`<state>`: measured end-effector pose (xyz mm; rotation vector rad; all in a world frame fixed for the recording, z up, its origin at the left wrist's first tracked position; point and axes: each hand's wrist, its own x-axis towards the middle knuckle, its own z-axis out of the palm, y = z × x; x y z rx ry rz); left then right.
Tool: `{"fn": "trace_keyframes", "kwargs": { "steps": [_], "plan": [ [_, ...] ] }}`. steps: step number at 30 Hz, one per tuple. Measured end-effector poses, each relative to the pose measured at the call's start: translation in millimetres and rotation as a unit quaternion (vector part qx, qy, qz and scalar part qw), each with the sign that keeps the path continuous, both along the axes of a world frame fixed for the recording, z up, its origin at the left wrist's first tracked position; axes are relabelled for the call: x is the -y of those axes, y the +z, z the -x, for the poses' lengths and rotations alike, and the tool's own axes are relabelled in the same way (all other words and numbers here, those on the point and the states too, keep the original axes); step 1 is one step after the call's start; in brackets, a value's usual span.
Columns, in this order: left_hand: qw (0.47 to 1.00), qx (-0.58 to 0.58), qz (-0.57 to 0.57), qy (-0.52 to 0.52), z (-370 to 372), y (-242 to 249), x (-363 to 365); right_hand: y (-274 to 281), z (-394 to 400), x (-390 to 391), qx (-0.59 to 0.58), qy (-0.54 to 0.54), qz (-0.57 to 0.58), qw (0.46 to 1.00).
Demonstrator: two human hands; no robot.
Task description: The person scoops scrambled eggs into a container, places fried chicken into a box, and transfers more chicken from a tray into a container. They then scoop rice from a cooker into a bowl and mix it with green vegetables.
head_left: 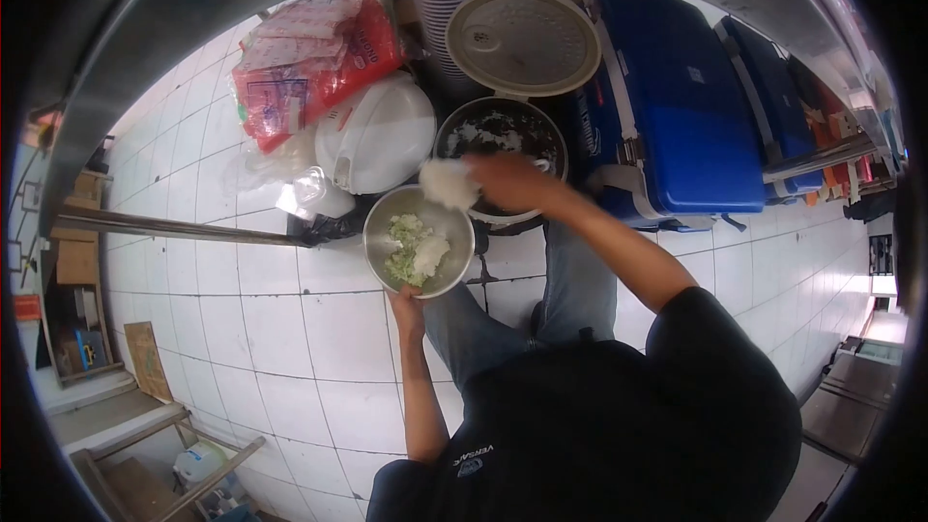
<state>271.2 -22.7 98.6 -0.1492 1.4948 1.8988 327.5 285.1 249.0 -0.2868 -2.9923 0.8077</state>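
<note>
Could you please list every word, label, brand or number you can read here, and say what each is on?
"VERSA", possibly with more letters after it: the black shirt.
"OND", the end of a longer word: the red packaging.
Too small or blurred to read: marks on the white lid, the gray lid and the blue cooler.

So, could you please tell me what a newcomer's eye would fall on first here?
Probably the large blue box, ahead on the right, with the red plastic bag as a second bright patch ahead on the left. Between them, the right hand holds a white clump by the far edge of the metal bowl, whose near rim the left hand holds.
</note>
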Motion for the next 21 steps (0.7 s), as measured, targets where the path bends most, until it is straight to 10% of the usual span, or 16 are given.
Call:
{"fn": "trace_keyframes", "kwargs": {
  "steps": [5, 9, 21],
  "plan": [
    [0.999, 0.017, -0.011, 0.041, -5.7, 10.1, -8.5, 23.0, -0.5, 3.6, -0.035, -0.055, -0.089, 0.994],
    [0.998, 0.042, -0.005, 0.038, -7.4, -3.0, 4.2, -43.0, 23.5, -71.4, 0.225, -0.080, -0.177, 0.955],
    [0.995, -0.025, 0.096, -0.027, 16.1, -8.5, 0.8, -131.8, 18.4, -64.7, 0.220, -0.052, -0.026, 0.974]
  ]
}}
